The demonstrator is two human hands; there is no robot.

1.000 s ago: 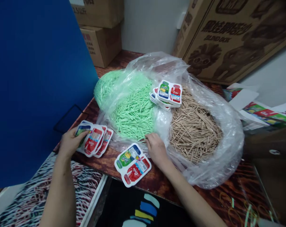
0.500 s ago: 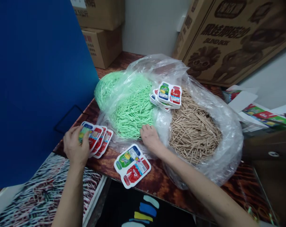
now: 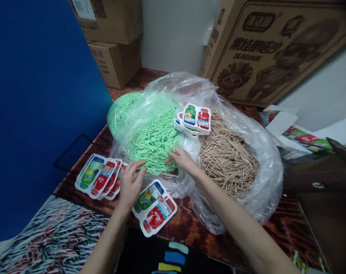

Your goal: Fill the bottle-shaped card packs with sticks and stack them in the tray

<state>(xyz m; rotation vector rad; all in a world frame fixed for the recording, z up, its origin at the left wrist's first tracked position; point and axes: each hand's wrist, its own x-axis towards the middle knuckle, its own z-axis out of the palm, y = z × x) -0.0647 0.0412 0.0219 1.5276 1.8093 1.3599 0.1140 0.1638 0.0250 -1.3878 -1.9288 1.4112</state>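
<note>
**Left hand (image 3: 130, 186) and right hand (image 3: 180, 159) at the near edge of the green sticks (image 3: 154, 137)**

The green sticks lie in a loose heap, with clear plastic (image 3: 268, 182) gathered around them on a dark reddish wooden tabletop (image 3: 187, 222). The right hand reaches in at the heap's near right side, its fingers curled and its fingertips among or against the sticks; whether it pinches any, I cannot tell. The left hand is at the heap's near left side, thumb and fingers apart with a fair gap between them.

Just beside the left hand, towards the blue panel (image 3: 41, 114), is a fanned row of packs (image 3: 95, 177), overlapping one another, each shaped like two jars side by side (one green, one red with "Cola" on it). A single pack (image 3: 154, 207) of the same kind lies flat and at an angle at the front, its left edge just beside the left hand.

Brown sticks (image 3: 227, 152) fill the right half of the plastic. A small pile of packs (image 3: 196, 118) sits between the two heaps, towards the back. Behind stands a large cardboard box (image 3: 276, 57) printed "BLIND BOX", and two smaller boxes (image 3: 116, 62) are stacked at the back left.
</note>
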